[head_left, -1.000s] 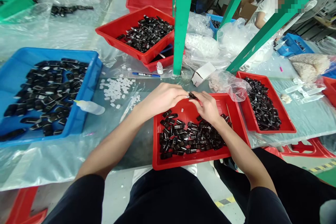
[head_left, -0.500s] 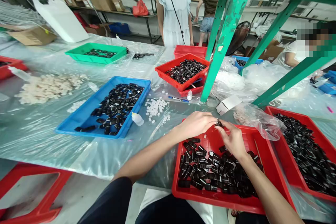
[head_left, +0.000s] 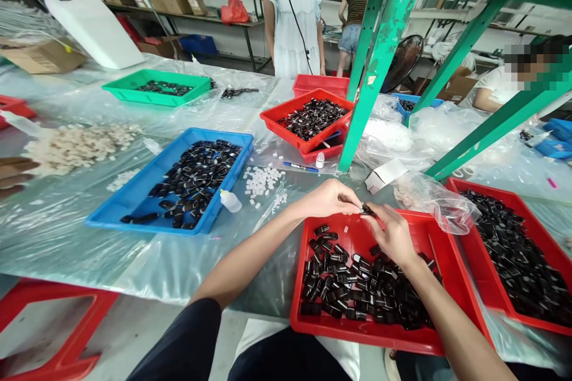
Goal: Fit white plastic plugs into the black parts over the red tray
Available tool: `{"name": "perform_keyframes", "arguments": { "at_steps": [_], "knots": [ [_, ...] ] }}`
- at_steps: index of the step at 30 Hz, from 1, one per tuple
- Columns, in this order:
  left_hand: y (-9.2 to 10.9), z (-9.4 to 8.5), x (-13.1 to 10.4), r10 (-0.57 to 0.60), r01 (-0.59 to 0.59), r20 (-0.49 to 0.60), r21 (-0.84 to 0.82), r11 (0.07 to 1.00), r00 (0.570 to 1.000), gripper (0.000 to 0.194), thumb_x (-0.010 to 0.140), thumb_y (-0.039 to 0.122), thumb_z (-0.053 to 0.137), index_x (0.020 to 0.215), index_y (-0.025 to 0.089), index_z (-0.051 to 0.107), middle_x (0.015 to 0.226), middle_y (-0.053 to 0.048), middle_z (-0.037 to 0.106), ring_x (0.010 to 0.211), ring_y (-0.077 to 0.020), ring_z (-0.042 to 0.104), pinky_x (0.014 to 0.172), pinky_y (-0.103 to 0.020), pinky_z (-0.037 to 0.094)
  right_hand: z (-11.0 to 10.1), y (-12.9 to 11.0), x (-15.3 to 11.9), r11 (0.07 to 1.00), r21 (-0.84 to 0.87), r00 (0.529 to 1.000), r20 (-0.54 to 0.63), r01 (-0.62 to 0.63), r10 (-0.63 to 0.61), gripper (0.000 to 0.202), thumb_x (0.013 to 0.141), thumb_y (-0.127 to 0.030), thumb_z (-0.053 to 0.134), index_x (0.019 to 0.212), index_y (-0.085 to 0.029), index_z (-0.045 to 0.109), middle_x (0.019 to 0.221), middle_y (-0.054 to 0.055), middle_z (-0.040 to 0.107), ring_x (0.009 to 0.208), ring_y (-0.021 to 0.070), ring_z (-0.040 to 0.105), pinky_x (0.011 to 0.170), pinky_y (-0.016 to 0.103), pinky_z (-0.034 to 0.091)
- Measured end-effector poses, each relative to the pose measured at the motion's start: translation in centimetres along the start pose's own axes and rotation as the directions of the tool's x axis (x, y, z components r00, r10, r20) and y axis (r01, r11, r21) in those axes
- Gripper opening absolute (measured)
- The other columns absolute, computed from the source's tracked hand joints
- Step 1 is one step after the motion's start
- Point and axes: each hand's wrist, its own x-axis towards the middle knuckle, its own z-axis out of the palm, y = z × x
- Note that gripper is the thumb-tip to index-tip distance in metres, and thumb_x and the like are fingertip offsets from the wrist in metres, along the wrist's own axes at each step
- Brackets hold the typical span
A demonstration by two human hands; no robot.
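Over the far edge of the near red tray (head_left: 384,339), my two hands meet at the fingertips. My right hand (head_left: 394,234) pinches a small glossy black plastic part (head_left: 367,209) between thumb and fingers. Against that part press the closed fingertips of my left hand (head_left: 331,197). A tiny white bit shows at those fingertips, too small to name for sure. Many similar black plastic parts (head_left: 344,277) lie loose in the tray below. Left of my forearm are small white pieces (head_left: 263,181) in a pile, with a small squeeze bottle (head_left: 230,201) beside them.
A blue tray (head_left: 147,226) of black parts lies left, a full red tray (head_left: 536,313) right. Stacked red trays (head_left: 308,144) stand behind a green post (head_left: 357,125). A plastic bag (head_left: 456,208) overhangs the near tray. Another person's hand (head_left: 15,175) reaches in at far left.
My left fingers have shifted on the black part, and a white bit now shows at their tips. Another person's hand has come in at the far left. The view has shifted slightly.
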Motion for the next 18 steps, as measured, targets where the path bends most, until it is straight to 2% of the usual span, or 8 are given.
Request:
{"name": "perform_keyframes", "arguments": {
  "at_steps": [2, 5, 8, 12, 15, 18],
  "knots": [
    [0.0, 0.0, 0.0, -0.038, 0.042, 0.026, -0.136, 0.99, 0.999, 0.015, 0.085, 0.023, 0.077, 0.093, 0.011, 0.08, 0.08, -0.008, 0.078, 0.071, -0.0143, 0.071, 0.069, -0.028, 0.055, -0.3, -0.3, 0.2, 0.998, -0.027, 0.999, -0.009, 0.051, -0.051, 0.028, 0.106, -0.034, 0.054, 0.123, -0.018, 0.07, 0.103, 0.012, 0.079, 0.086, 0.0262, 0.074, 0.078, 0.039, 0.063],
    [-0.1, 0.1, 0.1, -0.077, 0.089, 0.057, -0.247, 0.965, 0.995, 0.015, 0.08, 0.022, 0.081, 0.09, 0.011, 0.08, 0.077, -0.007, 0.077, 0.07, -0.0134, 0.071, 0.07, -0.028, 0.057, -0.7, -0.9, 0.4, 0.991, -0.08, 0.994, -0.025, 0.106, -0.108, 0.026, 0.106, -0.03, 0.055, 0.124, -0.018, 0.068, 0.101, 0.011, 0.079, 0.085, 0.026, 0.073, 0.078, 0.04, 0.063],
    [-0.1, 0.2, 0.1, -0.102, 0.116, 0.061, -0.303, 0.946, 0.993, 0.015, 0.078, 0.022, 0.082, 0.088, 0.011, 0.079, 0.073, -0.005, 0.076, 0.066, -0.0124, 0.07, 0.068, -0.028, 0.057, -0.9, -1.2, 0.5, 0.986, -0.108, 0.99, -0.038, 0.129, -0.134, 0.025, 0.105, -0.026, 0.055, 0.125, -0.018, 0.067, 0.1, 0.011, 0.078, 0.085, 0.026, 0.072, 0.079, 0.04, 0.063],
    [0.0, 0.5, 0.0, -0.074, 0.081, 0.033, -0.29, 0.954, 0.997, 0.014, 0.078, 0.021, 0.082, 0.086, 0.011, 0.078, 0.076, -0.006, 0.077, 0.067, -0.0127, 0.071, 0.068, -0.027, 0.057, -0.8, -0.9, 0.3, 0.987, -0.097, 0.99, -0.034, 0.129, -0.133, 0.026, 0.105, -0.024, 0.056, 0.127, -0.018, 0.067, 0.1, 0.011, 0.078, 0.085, 0.0259, 0.072, 0.079, 0.039, 0.062],
    [0.2, 0.9, 0.0, -0.01, 0.005, -0.02, -0.218, 0.976, 1.0, 0.009, 0.081, 0.02, 0.079, 0.085, 0.012, 0.078, 0.08, -0.007, 0.078, 0.07, -0.0125, 0.071, 0.068, -0.026, 0.057, -0.6, -0.8, 0.2, 0.998, -0.023, 0.997, -0.045, 0.059, -0.06, 0.025, 0.104, -0.027, 0.058, 0.124, -0.018, 0.07, 0.101, 0.011, 0.079, 0.085, 0.0256, 0.072, 0.078, 0.039, 0.062],
    [0.3, 1.7, 0.2, 0.093, -0.114, -0.168, -0.123, 0.986, 0.981, 0.009, 0.087, 0.023, 0.075, 0.088, 0.015, 0.078, 0.084, -0.006, 0.079, 0.073, -0.0131, 0.071, 0.069, -0.026, 0.057, -0.3, -1.2, 0.5, 0.982, 0.127, 0.987, -0.056, -0.142, 0.15, 0.025, 0.102, -0.036, 0.062, 0.117, -0.019, 0.074, 0.102, 0.011, 0.079, 0.087, 0.0255, 0.074, 0.081, 0.039, 0.061]
  ]
}}
